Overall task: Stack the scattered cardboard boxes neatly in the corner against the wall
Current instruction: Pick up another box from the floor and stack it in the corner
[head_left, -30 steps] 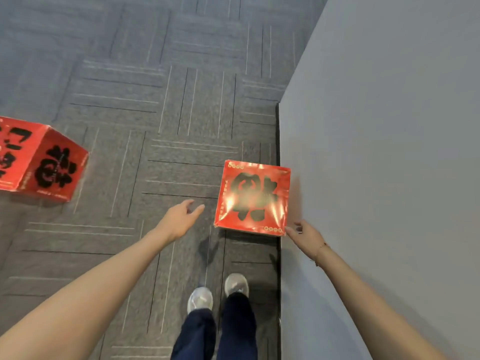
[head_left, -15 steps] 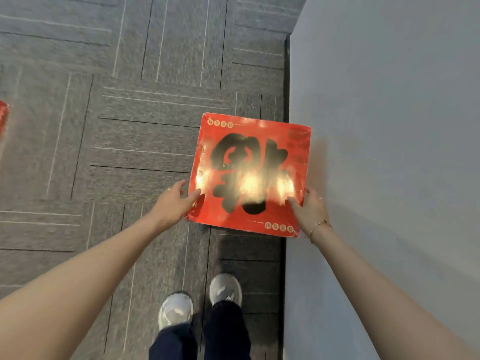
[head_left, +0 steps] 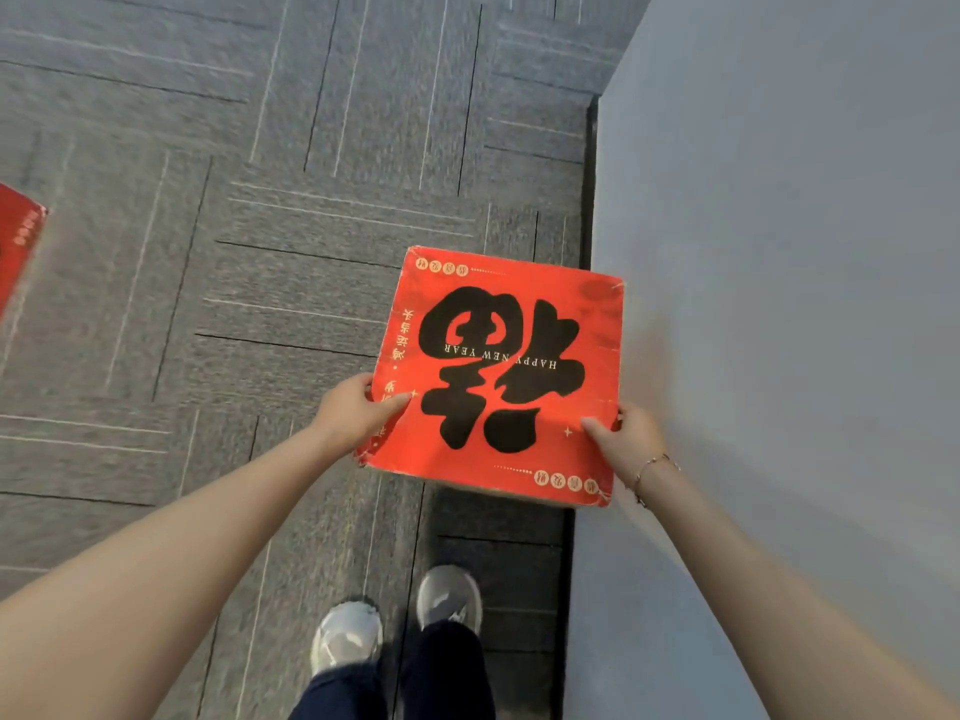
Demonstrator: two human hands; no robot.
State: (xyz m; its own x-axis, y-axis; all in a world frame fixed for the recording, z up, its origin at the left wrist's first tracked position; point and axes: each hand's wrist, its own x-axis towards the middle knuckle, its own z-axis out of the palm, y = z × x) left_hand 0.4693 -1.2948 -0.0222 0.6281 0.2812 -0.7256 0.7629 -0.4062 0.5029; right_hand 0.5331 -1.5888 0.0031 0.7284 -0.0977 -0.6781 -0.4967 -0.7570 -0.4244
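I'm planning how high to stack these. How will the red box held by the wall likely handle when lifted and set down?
The red box probably keeps its shape: its edges look straight under the left hand and right hand. Its worn corners suggest plain cardboard, so likely light, though its contents are unseen. Flat faces should stack without rolling; the glossy print may be slightly slippery.

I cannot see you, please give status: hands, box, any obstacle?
Left hand and right hand grip red box beside wall. Second red box far left. No obstacle seen.
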